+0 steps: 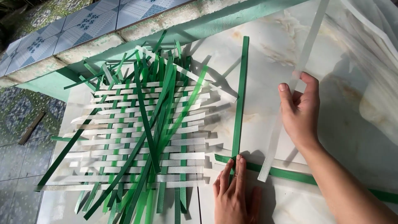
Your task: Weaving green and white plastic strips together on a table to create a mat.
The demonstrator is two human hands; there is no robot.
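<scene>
Here, on a pale marbled worktop point(265, 62): the left hand point(234, 191) lies flat, its grip spread open, fingertips pinning the near end of an upright green strap point(241, 95) where it crosses a second green strap point(290, 175). The right hand point(300, 110) pinches a clear white strap point(304, 45). Left of both, a half-woven green-and-white mat point(141, 137). Best practice, likely: keep the crossing pinned, feed the white strap square.

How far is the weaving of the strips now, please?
Done: a woven mat of white and green strips lies on the floor. In hand: the left hand presses a green strip where it crosses another; the right hand holds a white strip. Left: loose green strips lie unwoven on the mat.
</scene>
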